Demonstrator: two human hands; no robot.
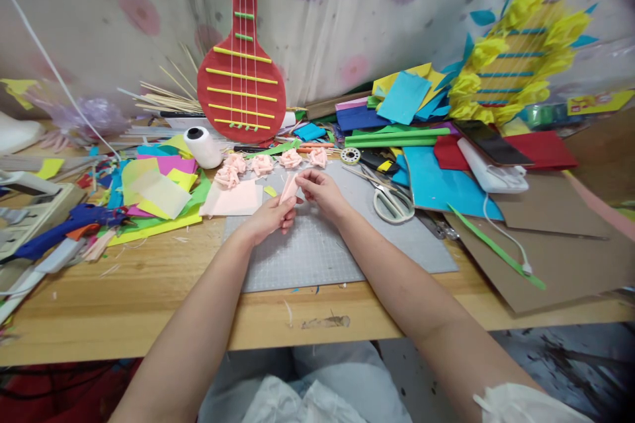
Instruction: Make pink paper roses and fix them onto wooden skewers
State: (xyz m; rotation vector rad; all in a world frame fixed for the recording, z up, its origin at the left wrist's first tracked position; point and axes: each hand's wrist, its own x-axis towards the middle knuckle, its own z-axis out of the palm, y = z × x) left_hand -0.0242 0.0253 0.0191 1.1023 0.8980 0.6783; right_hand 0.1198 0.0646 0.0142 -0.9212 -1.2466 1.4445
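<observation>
Both hands meet over a grey cutting mat [322, 251] on the wooden table. My left hand [270, 217] and my right hand [322, 192] pinch one small piece of pale pink paper [289, 188] between their fingertips, held just above the mat. Behind it lies a row of several pink paper roses [262, 164]. A sheet of the same pink paper [235, 199] lies flat to the left of my hands.
Scissors [389, 197] rest on the mat's right side. A white thread spool [202, 145], a blue glue gun [64, 228], loose coloured paper [153, 188], brown cardboard [555, 244], a phone [491, 142] and a red paper guitar [241, 73] crowd the table.
</observation>
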